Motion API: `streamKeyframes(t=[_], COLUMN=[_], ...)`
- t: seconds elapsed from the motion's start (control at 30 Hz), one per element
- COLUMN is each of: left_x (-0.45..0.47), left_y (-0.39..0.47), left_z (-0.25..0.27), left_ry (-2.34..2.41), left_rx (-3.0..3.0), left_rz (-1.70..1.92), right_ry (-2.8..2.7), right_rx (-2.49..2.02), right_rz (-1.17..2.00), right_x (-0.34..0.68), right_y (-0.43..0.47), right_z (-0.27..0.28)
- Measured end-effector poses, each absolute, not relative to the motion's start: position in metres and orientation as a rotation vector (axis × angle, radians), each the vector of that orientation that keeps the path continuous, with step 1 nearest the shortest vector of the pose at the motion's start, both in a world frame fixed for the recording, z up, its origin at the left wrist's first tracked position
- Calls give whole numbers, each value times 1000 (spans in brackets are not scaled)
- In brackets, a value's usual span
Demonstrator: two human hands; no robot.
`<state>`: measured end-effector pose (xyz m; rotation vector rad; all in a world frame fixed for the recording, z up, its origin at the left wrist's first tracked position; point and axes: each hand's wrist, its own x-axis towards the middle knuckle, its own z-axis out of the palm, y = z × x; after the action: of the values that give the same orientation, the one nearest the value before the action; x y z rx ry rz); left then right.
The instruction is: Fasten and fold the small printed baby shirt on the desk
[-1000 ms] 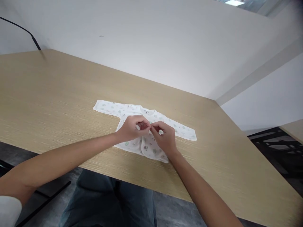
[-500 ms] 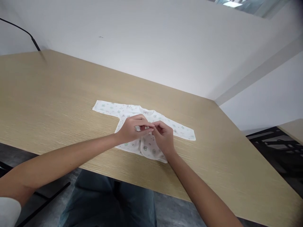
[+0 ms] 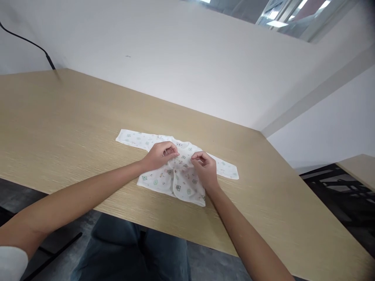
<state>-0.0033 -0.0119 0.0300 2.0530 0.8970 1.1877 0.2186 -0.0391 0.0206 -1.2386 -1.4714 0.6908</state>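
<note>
A white long-sleeved baby shirt (image 3: 184, 185) with small printed figures lies front side up, both sleeves spread and the neck away from me. Over its chest, my left hand (image 3: 164, 153) is closed with thumb and forefinger brought together. My right hand (image 3: 205, 168) makes a similar pinch above the other side of the chest, a short gap away. Whatever the fingertips hold, if anything, is too small to make out. Beneath the hands, the front edge (image 3: 175, 181) of the shirt shows a curved overlap. Parts of the chest and side are hidden by the hands.
The shirt lies on a light wood-grain table (image 3: 88, 117). A white wall (image 3: 164, 70) stands along its far side. A black cable (image 3: 48, 58) comes down at the back left. A dark framework (image 3: 336, 195) stands past the right edge.
My hands, whose fingertips met over the middle of the shirt, have drawn apart to left and right. Printed cloth now shows between them. The camera view has shifted slightly.
</note>
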Motion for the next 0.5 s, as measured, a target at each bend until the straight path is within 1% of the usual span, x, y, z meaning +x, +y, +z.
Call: streamKeyframes(t=[0.1, 0.2, 0.33, 0.5], left_x=[-7, -9, -14, -15], left_y=[-7, -6, -9, -10], left_z=[27, 27, 26, 20], left_ry=[928, 946, 923, 869], left_rx=[2117, 2319, 2537, 2530], left_rz=[1139, 1036, 818, 725], right_ry=[-1490, -1579, -1868, -2167], right_rx=[-1272, -1256, -1128, -1053], right_rz=[698, 611, 544, 555], right_x=[224, 223, 216, 212], right_y=[-35, -36, -44, -48], right_z=[18, 19, 22, 20])
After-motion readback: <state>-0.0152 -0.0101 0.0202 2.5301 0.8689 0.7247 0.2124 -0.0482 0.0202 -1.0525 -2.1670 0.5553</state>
